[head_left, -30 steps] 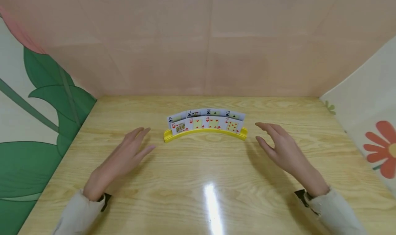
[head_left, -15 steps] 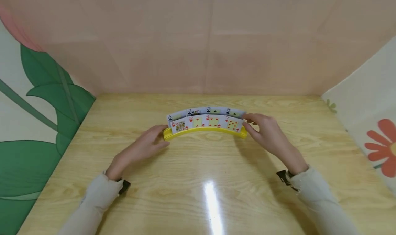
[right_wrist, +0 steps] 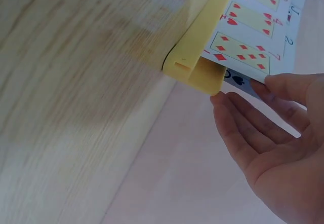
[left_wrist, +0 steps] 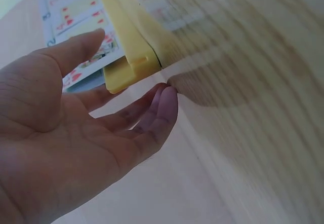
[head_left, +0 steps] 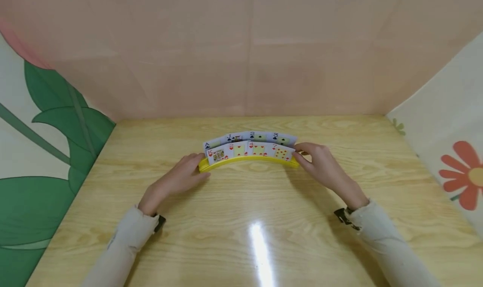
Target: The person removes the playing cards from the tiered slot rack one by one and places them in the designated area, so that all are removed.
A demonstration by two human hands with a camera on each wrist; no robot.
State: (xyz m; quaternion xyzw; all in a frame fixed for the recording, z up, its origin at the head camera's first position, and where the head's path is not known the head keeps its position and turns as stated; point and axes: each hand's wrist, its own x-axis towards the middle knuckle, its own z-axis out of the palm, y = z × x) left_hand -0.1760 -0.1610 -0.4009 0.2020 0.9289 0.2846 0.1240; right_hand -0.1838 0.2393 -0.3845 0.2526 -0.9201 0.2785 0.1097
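Observation:
A curved yellow card holder [head_left: 249,158] stands on the table, bearing two rows of upright playing cards. The front row shows red cards, with the king of hearts [head_left: 218,154] at the left end and the seven of diamonds [head_left: 281,152] at the right. Spades stand behind, among them the jack [head_left: 235,137]. My left hand [head_left: 181,173] is at the holder's left end, relaxed fingers against the end and thumb out in front. My right hand [head_left: 320,163] pinches the right edge of the seven of diamonds between thumb [right_wrist: 288,84] and index finger, other fingers below near the holder's end.
The wooden table [head_left: 226,220] has a bright light reflection in front of the holder. A pinkish wall covering [head_left: 249,77] rises behind it. Side panels carry painted green leaves [head_left: 30,207] and a red flower [head_left: 460,173].
Both hands have come inward from apart to the two ends of the card holder. My right thumb and index finger have taken hold of the seven of diamonds' edge. The cards stay in place.

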